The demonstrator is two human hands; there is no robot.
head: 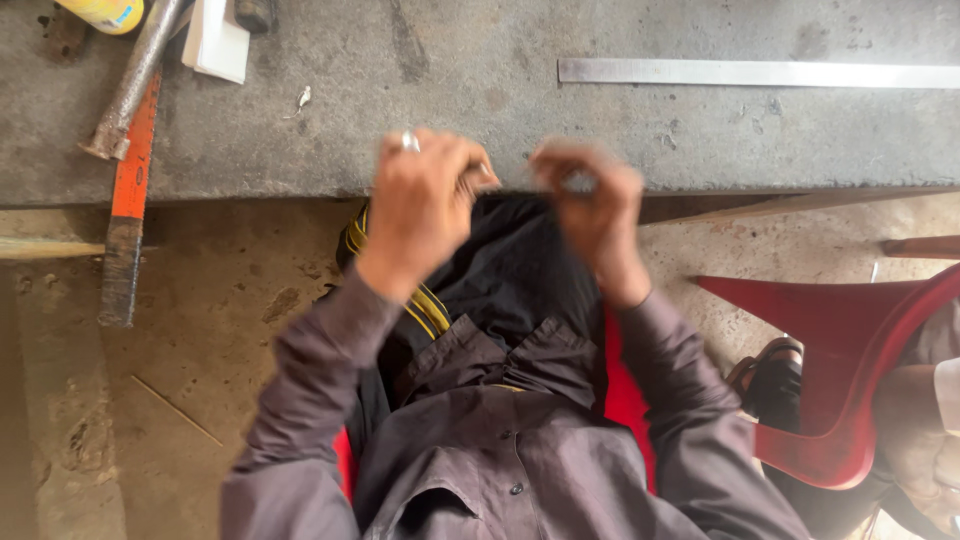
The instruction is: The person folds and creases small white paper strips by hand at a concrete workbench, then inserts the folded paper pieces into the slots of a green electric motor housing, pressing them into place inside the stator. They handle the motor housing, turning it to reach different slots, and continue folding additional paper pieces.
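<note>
I sit at the front edge of a grey concrete bench in a dark purple shirt and black trousers. My left hand, with a ring on one finger, is raised at the bench edge with its fingers curled in and the tips pinched together. My right hand is close beside it, motion-blurred, its fingers closed around a small grey piece that I cannot make out. The two hands nearly touch above my lap.
A long steel ruler lies at the back right of the bench. At the left are a metal-handled hammer, an orange-handled tool, a white block and a yellow container. At right, another person's sandalled foot shows by a red plastic chair.
</note>
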